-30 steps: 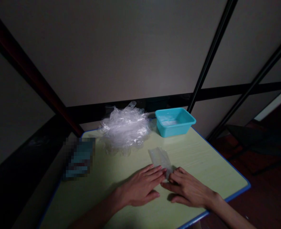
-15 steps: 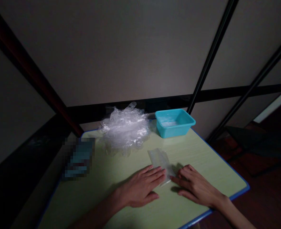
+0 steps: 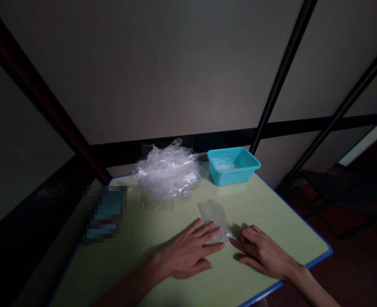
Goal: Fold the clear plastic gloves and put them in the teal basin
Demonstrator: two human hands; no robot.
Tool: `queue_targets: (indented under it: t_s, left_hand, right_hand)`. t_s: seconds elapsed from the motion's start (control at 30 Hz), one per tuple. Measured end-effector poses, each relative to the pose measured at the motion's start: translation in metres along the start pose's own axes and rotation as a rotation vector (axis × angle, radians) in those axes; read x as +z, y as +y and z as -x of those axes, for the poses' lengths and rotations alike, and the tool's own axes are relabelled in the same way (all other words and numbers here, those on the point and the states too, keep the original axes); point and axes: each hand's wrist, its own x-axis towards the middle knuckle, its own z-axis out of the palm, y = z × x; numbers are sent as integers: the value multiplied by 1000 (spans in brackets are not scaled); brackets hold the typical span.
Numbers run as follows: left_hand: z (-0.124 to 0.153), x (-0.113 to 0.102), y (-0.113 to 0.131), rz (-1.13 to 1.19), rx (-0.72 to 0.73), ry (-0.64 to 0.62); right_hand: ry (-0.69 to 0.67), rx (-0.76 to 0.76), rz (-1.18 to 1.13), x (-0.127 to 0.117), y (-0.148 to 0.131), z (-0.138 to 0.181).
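Lower ctr of frame, table (image 3: 124, 264): crumpled plastic heap (image 3: 165, 175) at back; L hand (image 3: 188, 251) flat, fingers spread, pinning folded clear sheet (image 3: 215, 215); teal tub (image 3: 233, 165) behind; R hand (image 3: 261, 253) open, fingertips at sheet's corner. Likely flattening step; next crease needs firm pinning.

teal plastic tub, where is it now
Head view: the teal rectangular plastic tub stands at the far edge of the pale green table, right of the heap of crumpled clear plastic.
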Motion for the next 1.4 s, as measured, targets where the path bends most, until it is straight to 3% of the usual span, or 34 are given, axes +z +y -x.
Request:
queue_targets:
  t_s: [0.17, 0.37, 0.47, 0.67, 0.8, 0.97, 1.4]
  left_hand:
    - [3, 3, -1, 36, -13, 58]
    - [6, 13, -9, 151, -352, 481]
    - [5, 16, -10, 191, -370, 564]
    - [1, 12, -4, 107, -213, 521]
    - [2, 9, -1, 88, -163, 503]
    - [2, 7, 0, 77, -130, 459]
    - [-1, 9, 3, 103, -136, 422]
  right_hand:
    - [90, 22, -104, -1, 4, 4]
    - [428, 297, -324, -7, 21, 19]
    - [427, 254, -248, -9, 23, 21]
    - [293, -45, 166, -6, 7, -3]
    - [171, -133, 248, -4, 3, -20]
    - [74, -183, 267, -5, 3, -30]
    - [151, -159, 144, 5, 2, -29]
